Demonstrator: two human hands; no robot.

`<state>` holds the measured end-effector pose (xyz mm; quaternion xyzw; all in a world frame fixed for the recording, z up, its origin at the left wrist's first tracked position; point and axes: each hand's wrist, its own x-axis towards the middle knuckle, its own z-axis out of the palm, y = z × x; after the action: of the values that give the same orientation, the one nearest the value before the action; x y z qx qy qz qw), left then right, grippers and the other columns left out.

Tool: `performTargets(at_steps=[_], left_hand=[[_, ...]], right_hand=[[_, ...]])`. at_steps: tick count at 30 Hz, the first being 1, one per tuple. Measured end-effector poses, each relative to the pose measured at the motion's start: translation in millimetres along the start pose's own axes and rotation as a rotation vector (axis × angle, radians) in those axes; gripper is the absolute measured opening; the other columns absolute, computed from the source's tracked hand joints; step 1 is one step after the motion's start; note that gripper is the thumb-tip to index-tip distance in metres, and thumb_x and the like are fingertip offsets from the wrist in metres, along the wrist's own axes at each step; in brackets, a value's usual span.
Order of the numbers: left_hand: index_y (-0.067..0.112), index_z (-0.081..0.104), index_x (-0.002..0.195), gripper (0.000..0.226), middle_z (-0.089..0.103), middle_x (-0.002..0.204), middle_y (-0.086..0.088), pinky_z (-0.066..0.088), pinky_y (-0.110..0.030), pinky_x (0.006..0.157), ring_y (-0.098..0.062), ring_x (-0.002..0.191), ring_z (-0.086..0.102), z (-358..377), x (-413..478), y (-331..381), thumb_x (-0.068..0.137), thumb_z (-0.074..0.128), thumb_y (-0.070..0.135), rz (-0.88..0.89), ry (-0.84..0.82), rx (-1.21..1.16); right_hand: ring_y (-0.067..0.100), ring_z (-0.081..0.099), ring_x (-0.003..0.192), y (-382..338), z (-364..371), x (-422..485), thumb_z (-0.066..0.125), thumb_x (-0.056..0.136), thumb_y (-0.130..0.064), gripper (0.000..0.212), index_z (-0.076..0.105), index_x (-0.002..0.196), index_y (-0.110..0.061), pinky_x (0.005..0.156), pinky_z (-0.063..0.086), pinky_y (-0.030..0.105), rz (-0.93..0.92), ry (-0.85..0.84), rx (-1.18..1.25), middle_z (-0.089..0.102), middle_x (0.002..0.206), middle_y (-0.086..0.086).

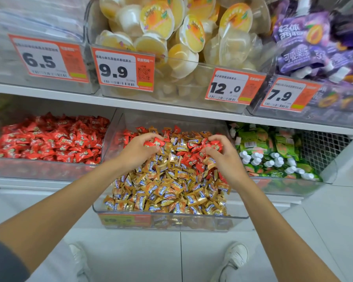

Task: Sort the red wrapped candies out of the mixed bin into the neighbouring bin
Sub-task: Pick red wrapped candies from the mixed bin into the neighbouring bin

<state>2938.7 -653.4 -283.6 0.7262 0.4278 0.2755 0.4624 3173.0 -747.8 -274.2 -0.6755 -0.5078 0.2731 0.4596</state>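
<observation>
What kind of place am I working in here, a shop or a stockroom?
Most likely a shop's self-serve snack aisle. Orange price tags with barcodes are clipped to clear bins on white shelves. The bins hold loose red wrapped candies, jelly cups and pouches.

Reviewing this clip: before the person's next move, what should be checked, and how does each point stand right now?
1. Left hand grips red candies: ok.
2. Right hand grips red candies too: ok.
3. No gold candies caught in either grip: cannot tell.
4. Neighbouring red bin, to the left, open on top: ok.
5. Mixed bin free of reds: not ok, several lie near the right hand.
</observation>
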Motion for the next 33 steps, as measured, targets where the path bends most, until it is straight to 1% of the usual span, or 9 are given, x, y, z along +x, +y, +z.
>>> performTargets(at_steps=[7,8,9,11,15,20,24,27,33], left_hand=[[0.026,0.046,0.078,0.025,0.057,0.079,0.001,0.036,-0.03,0.056,-0.011,0.05,0.042,19.5,13.1,-1.8,0.086,0.068,0.034,-0.028,-0.073,0.094],[0.022,0.042,0.073,0.031,0.056,0.075,-0.002,0.041,-0.033,0.063,-0.002,0.06,0.027,27.5,16.8,-0.8,0.087,0.068,0.034,0.004,-0.077,0.096],[0.02,0.04,0.07,0.034,0.057,0.078,-0.004,0.046,-0.038,0.074,-0.017,0.105,0.037,36.5,21.5,1.0,0.089,0.066,0.032,0.03,-0.08,0.091],[0.022,0.039,0.069,0.034,0.061,0.09,-0.002,0.047,-0.044,0.093,-0.031,0.11,0.057,54.3,32.3,5.9,0.092,0.062,0.029,0.075,-0.093,0.092],[0.038,0.056,0.103,0.021,0.051,0.138,0.004,0.042,-0.041,0.101,-0.02,0.129,0.046,81.9,53.5,10.1,0.086,0.064,0.048,0.146,-0.133,0.279],[0.043,0.035,0.143,0.058,0.039,0.142,-0.001,0.038,-0.044,0.106,-0.023,0.132,0.033,117.1,66.5,8.0,0.09,0.052,0.057,0.254,-0.054,0.541],[0.038,0.026,0.148,0.057,0.027,0.155,-0.007,0.025,-0.048,0.114,-0.029,0.142,0.02,141.3,71.9,2.1,0.096,0.039,0.057,0.256,-0.016,0.724],[0.029,0.039,0.141,0.052,0.039,0.146,-0.011,0.034,-0.044,0.107,-0.033,0.134,0.033,141.1,75.5,1.6,0.095,0.046,0.052,0.296,0.002,0.771],[0.021,0.052,0.116,0.028,0.06,0.104,-0.001,0.051,-0.036,0.078,-0.018,0.087,0.059,112.4,63.8,12.3,0.092,0.059,0.036,0.346,-0.036,0.538]], right_hand=[[0.003,0.053,0.085,-14.4,-23.3,3.0,0.051,0.099,-0.018,0.011,0.061,0.105,-0.019,0.062,0.039,0.004,-0.007,-0.023,-0.061,0.056,0.101,-0.011],[0.003,0.053,0.082,-15.5,-25.3,2.0,0.053,0.098,-0.017,0.01,0.06,0.103,-0.021,0.063,0.04,0.008,-0.011,-0.024,-0.073,0.056,0.101,-0.011],[0.006,0.055,0.08,-16.3,-28.0,0.6,0.055,0.097,-0.017,0.009,0.06,0.1,-0.024,0.067,0.044,0.014,-0.014,-0.026,-0.072,0.056,0.101,-0.011],[0.018,0.061,0.088,-17.6,-34.0,-1.4,0.06,0.095,-0.019,0.013,0.061,0.093,-0.031,0.078,0.052,0.034,-0.011,-0.032,-0.054,0.06,0.103,-0.007],[0.028,0.062,0.098,-23.5,-46.3,-7.1,0.062,0.093,-0.015,0.014,0.062,0.092,-0.029,0.081,0.052,0.034,-0.026,0.007,0.026,0.061,0.105,0.001],[0.025,0.046,0.068,-17.4,-55.2,-12.8,0.061,0.093,-0.011,0.011,0.064,0.092,-0.022,0.064,0.041,0.035,-0.02,0.074,0.063,0.056,0.079,0.002],[0.006,0.058,0.087,-10.7,-55.2,-17.6,0.062,0.092,-0.012,0.012,0.065,0.089,-0.023,0.077,0.045,0.02,-0.034,0.078,-0.004,0.062,0.094,-0.009],[-0.003,0.056,0.077,-7.9,-55.2,-19.0,0.062,0.092,-0.012,0.012,0.066,0.089,-0.024,0.067,0.043,0.008,-0.033,0.099,-0.012,0.062,0.093,-0.009],[-0.009,0.054,0.085,-7.2,-54.3,-18.7,0.063,0.091,-0.012,0.016,0.065,0.086,-0.027,0.076,0.04,0.014,-0.026,0.078,-0.012,0.062,0.092,-0.016]])
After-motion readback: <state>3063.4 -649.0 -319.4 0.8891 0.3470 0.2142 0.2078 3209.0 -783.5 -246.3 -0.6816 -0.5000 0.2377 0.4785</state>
